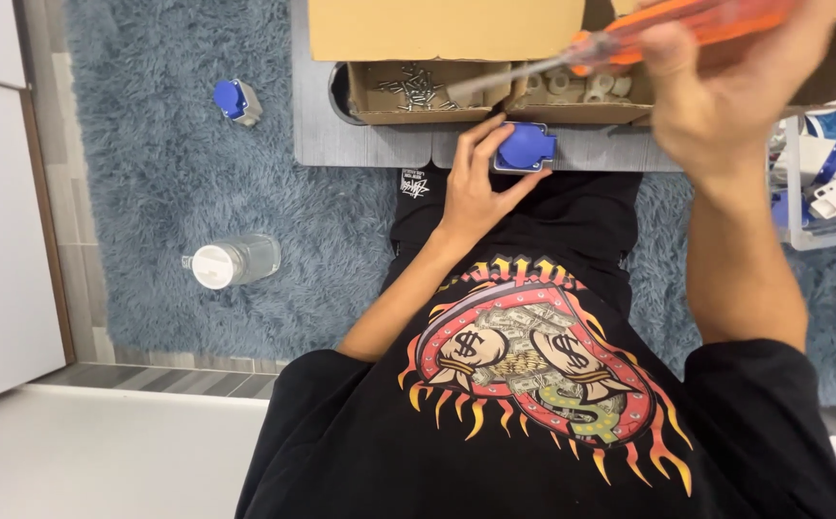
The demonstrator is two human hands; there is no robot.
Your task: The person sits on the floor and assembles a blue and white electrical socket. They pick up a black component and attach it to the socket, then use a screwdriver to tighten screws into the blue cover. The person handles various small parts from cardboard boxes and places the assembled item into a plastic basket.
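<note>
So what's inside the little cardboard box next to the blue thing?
The small cardboard box holds a loose pile of metal screws. The big box flap covers its far edge, so anything there is hidden.

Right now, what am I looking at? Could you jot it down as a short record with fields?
Left hand: left hand grips a blue socket part at the edge of the grey board.
Right hand: right hand holds an orange-handled screwdriver, raised and blurred.
Boxes: cardboard box of screws; beside it, a box of pale round parts.
Rug: a second blue socket part and a clear white-capped jar lying on its side.
</note>
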